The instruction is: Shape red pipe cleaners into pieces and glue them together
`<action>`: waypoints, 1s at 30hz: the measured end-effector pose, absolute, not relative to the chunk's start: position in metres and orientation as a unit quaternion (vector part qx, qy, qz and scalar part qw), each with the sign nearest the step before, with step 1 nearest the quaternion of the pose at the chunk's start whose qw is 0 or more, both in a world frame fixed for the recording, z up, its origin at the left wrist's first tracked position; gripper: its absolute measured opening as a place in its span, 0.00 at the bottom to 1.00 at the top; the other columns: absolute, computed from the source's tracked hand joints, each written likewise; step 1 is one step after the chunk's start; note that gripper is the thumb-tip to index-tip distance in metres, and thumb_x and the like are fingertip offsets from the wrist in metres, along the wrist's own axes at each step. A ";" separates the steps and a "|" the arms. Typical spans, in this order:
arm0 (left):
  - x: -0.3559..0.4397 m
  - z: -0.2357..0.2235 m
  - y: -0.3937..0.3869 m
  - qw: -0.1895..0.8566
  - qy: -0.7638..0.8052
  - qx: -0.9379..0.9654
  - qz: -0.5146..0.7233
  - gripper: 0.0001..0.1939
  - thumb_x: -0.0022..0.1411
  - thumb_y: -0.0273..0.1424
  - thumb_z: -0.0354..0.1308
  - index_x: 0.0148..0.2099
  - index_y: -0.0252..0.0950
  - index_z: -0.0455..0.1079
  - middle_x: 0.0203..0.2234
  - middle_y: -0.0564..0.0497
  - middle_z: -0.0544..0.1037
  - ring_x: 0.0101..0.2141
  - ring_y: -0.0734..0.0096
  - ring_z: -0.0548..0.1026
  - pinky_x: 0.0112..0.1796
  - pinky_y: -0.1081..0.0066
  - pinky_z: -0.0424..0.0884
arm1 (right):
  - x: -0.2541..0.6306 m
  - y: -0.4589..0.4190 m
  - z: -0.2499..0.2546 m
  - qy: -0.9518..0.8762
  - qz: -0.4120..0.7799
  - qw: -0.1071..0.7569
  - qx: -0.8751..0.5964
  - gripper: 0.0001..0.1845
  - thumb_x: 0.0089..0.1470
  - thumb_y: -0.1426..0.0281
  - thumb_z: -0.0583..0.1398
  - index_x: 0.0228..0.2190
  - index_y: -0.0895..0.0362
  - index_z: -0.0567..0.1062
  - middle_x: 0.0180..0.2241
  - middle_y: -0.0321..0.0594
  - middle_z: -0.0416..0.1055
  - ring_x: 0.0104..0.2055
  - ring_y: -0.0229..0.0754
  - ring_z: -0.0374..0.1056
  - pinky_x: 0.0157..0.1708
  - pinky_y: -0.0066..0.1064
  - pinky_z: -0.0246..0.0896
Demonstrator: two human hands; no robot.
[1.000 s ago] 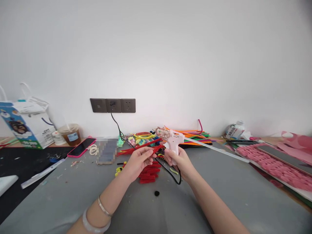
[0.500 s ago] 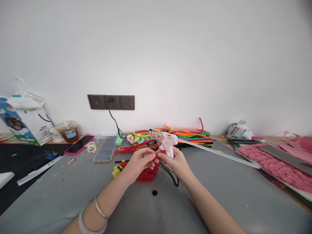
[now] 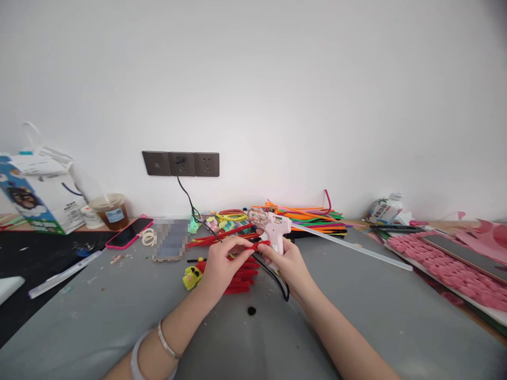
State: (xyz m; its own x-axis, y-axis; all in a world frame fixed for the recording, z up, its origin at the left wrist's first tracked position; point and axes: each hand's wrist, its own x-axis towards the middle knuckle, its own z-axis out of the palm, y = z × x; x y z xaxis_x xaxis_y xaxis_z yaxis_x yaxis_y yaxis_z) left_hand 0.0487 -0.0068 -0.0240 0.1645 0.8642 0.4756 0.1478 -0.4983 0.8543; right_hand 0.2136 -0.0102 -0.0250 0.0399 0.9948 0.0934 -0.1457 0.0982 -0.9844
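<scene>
My right hand (image 3: pixel 285 263) is wrapped round the handle of a pale pink hot glue gun (image 3: pixel 275 230), and its thumb presses on the end of a short red pipe cleaner piece (image 3: pixel 261 245). A long clear glue stick (image 3: pixel 356 248) juts out of the gun's back to the right. The gun's nozzle end is cluttered with pinkish bits. My left hand (image 3: pixel 227 261) pinches the other end of the red piece between thumb and fingers. Below it lies a bundle of red pipe cleaner pieces (image 3: pixel 244 277), beside a yellow fuzzy figure (image 3: pixel 192 277) partly hidden by my wrist.
Bundled coloured pipe cleaners (image 3: pixel 312 216) lie along the wall. A black cord (image 3: pixel 187 194) runs from the wall socket (image 3: pixel 180 163). At left are phones (image 3: pixel 130 233), a drink cup (image 3: pixel 111 211) and a carton bag (image 3: pixel 43 195); at right, a pink keyboard (image 3: pixel 447 264). A black pompom (image 3: pixel 252 311) lies in front.
My hands came together: the right thumb now also touches the red piece, which the left hand pinched alone at first. The glue gun shifted slightly left and lower, then settled.
</scene>
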 end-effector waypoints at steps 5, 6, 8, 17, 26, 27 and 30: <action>0.047 -0.026 -0.006 0.338 0.373 0.674 0.540 0.06 0.59 0.35 0.62 0.36 0.39 0.76 0.32 0.49 0.82 0.33 0.65 0.79 0.37 0.69 0.75 | 0.214 -0.012 -0.020 -0.458 0.491 0.587 -0.452 0.34 0.38 0.54 0.71 0.44 0.61 0.77 0.19 0.33 0.67 0.21 0.35 0.57 0.22 0.28 0.53; 0.047 -0.026 -0.006 0.337 0.372 0.676 0.540 0.07 0.60 0.36 0.62 0.37 0.39 0.77 0.32 0.49 0.82 0.33 0.65 0.79 0.37 0.69 0.75 | 0.215 -0.012 -0.019 -0.456 0.489 0.590 -0.452 0.33 0.37 0.55 0.71 0.44 0.60 0.77 0.21 0.35 0.69 0.21 0.35 0.58 0.23 0.28 0.54; 0.046 -0.026 -0.006 0.331 0.368 0.684 0.536 0.07 0.60 0.36 0.62 0.37 0.39 0.77 0.33 0.49 0.82 0.33 0.65 0.79 0.37 0.69 0.75 | 0.216 -0.013 -0.017 -0.458 0.490 0.590 -0.451 0.33 0.36 0.55 0.72 0.43 0.59 0.78 0.25 0.37 0.71 0.22 0.35 0.58 0.23 0.28 0.55; 0.047 -0.021 -0.008 0.342 0.357 0.692 0.527 0.06 0.60 0.34 0.62 0.38 0.38 0.75 0.33 0.49 0.80 0.33 0.67 0.77 0.35 0.71 0.74 | 0.216 -0.013 -0.020 -0.484 0.485 0.570 -0.453 0.25 0.38 0.55 0.71 0.33 0.60 0.77 0.22 0.33 0.67 0.21 0.32 0.54 0.21 0.26 0.48; 0.031 -0.019 0.007 0.359 0.376 0.638 0.568 0.08 0.57 0.36 0.63 0.36 0.37 0.74 0.30 0.50 0.78 0.29 0.70 0.76 0.32 0.72 0.73 | 0.226 -0.010 -0.017 -0.496 0.469 0.580 -0.444 0.24 0.46 0.50 0.66 0.33 0.58 0.74 0.25 0.39 0.75 0.24 0.39 0.69 0.27 0.31 0.63; 0.027 -0.018 0.010 0.357 0.387 0.624 0.577 0.08 0.57 0.36 0.64 0.35 0.37 0.74 0.30 0.50 0.78 0.29 0.70 0.76 0.32 0.72 0.73 | 0.228 -0.010 -0.017 -0.487 0.482 0.584 -0.436 0.25 0.46 0.49 0.66 0.34 0.58 0.74 0.24 0.38 0.74 0.22 0.38 0.68 0.25 0.30 0.62; 0.017 -0.017 0.019 0.356 0.398 0.593 0.603 0.10 0.55 0.37 0.64 0.36 0.36 0.74 0.31 0.50 0.79 0.33 0.67 0.77 0.35 0.70 0.74 | 0.230 -0.010 -0.016 -0.470 0.525 0.585 -0.401 0.25 0.48 0.50 0.65 0.39 0.58 0.72 0.16 0.27 0.62 0.14 0.32 0.55 0.16 0.26 0.49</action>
State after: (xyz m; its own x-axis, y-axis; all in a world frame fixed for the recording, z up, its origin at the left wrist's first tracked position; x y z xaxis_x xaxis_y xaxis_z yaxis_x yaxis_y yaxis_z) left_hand 0.0165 0.0194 -0.0167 -0.0446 0.9011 0.4314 0.0427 -0.4297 0.9020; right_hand 0.2302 -0.0100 -0.0157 0.0058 0.9917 0.1286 -0.2371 0.1263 -0.9633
